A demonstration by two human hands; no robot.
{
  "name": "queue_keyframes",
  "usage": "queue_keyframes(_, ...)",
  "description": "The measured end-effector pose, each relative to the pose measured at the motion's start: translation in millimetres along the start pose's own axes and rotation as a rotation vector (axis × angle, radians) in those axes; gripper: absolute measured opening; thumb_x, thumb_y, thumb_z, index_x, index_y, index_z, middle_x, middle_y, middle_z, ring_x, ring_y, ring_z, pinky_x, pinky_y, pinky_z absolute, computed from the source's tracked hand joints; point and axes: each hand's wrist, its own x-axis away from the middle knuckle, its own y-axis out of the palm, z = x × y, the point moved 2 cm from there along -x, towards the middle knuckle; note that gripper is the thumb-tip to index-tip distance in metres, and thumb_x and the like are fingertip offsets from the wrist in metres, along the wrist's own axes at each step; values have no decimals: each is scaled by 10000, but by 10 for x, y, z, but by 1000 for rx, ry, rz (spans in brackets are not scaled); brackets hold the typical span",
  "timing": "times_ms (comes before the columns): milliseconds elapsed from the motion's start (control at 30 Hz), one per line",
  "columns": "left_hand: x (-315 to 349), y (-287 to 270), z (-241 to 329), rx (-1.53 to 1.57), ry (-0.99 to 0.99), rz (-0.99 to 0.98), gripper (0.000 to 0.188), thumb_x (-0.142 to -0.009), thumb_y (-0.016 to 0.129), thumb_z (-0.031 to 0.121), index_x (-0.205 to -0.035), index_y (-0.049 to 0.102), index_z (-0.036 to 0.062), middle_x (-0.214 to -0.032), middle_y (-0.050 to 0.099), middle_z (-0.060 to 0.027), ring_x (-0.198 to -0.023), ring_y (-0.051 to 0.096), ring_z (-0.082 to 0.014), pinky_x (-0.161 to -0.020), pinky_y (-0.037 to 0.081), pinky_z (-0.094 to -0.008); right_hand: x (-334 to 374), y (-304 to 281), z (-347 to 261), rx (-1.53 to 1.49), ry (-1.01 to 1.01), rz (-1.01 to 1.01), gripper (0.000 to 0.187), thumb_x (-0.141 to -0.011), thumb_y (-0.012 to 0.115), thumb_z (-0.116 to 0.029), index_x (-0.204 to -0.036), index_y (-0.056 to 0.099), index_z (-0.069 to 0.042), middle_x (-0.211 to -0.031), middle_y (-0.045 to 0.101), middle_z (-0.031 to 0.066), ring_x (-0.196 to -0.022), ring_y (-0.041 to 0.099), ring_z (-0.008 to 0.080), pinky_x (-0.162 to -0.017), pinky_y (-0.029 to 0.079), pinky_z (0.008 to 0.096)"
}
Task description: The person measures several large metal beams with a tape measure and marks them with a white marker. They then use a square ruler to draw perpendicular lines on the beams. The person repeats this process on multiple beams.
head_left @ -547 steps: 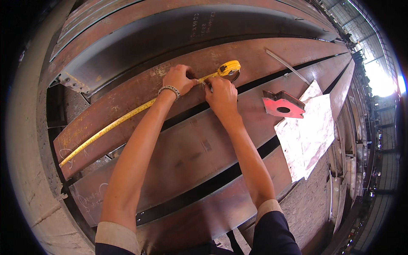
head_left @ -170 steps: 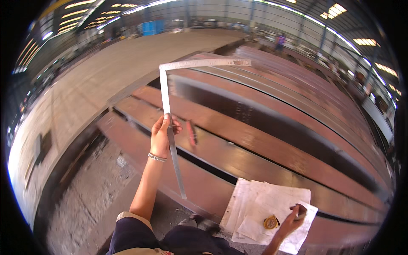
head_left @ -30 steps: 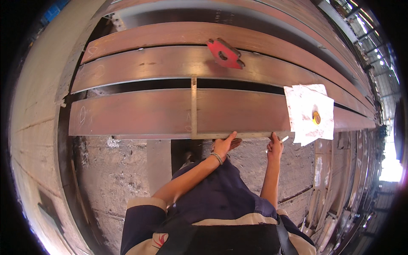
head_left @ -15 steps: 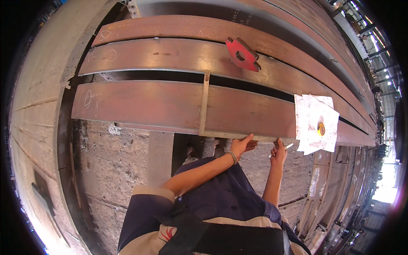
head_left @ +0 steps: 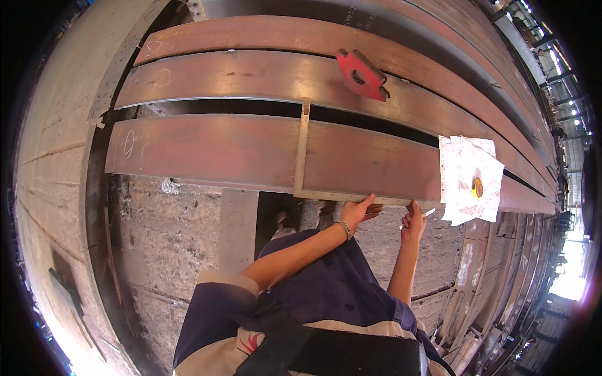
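An L-shaped metal square (head_left: pixel 302 147) lies on the nearest rusty steel beam (head_left: pixel 238 150). One arm crosses the beam's face and the other runs along its near edge. My left hand (head_left: pixel 357 213), with a bracelet at the wrist, holds the edge arm, thumb on top and fingers pointing right below it. To its right, my right hand (head_left: pixel 411 224) is closed around a thin white stick (head_left: pixel 429 213), which looks like chalk or a marker. The right index finger touches the square near its right end.
White paper sheets (head_left: pixel 453 182) lie on the beams at right, with a yellow tape measure (head_left: pixel 477 187) on them. A red magnetic welding holder (head_left: pixel 362 76) rests on the second beam. Dark gaps separate the beams. A concrete wall (head_left: pixel 56 144) stands at left.
The view has shifted slightly, so the beams appear a little higher. Both hands keep nearly the same place on the square.
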Motion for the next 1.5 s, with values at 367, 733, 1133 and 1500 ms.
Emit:
queue_keyframes(367, -7, 2, 2, 13, 3, -11, 421, -990, 681, 306, -1197, 636, -58, -1156, 707, -174, -1065, 708, -264, -952, 595, -371, -63, -23, 0, -15, 66, -7, 237, -938, 722, -167, -1096, 586, -55, -979, 699, 122, -485, 320, 56, -399, 238, 206)
queue_keyframes(733, -18, 13, -12, 55, -39, -40, 425, -985, 689, 298, -1211, 625, -56, -1157, 703, -172, -1060, 707, -262, -950, 595, -369, -27, -19, -28, -7, 58, 1, 199, -952, 708, -170, -1037, 581, -43, -921, 666, 102, -476, 326, 52, -393, 240, 208)
queue_keyframes(1133, -103, 134, -87, 107, -90, -35, 457, -962, 723, 277, -1217, 609, -84, -1167, 687, -193, -1066, 708, -279, -973, 587, -374, 42, 1, -10, 23, 18, 1, 218, -959, 710, -196, -1018, 554, -55, -913, 666, 105, -474, 310, 40, -404, 235, 209)
queue_keyframes(1500, -107, 126, -72, 132, -141, -20, 464, -961, 725, 261, -1235, 587, -88, -1199, 665, -192, -1097, 692, -286, -990, 583, -385, 44, -3, -26, -2, 30, -19, 187, -972, 686, -166, -1040, 564, -42, -900, 646, 85, -470, 299, 38, -402, 227, 206)
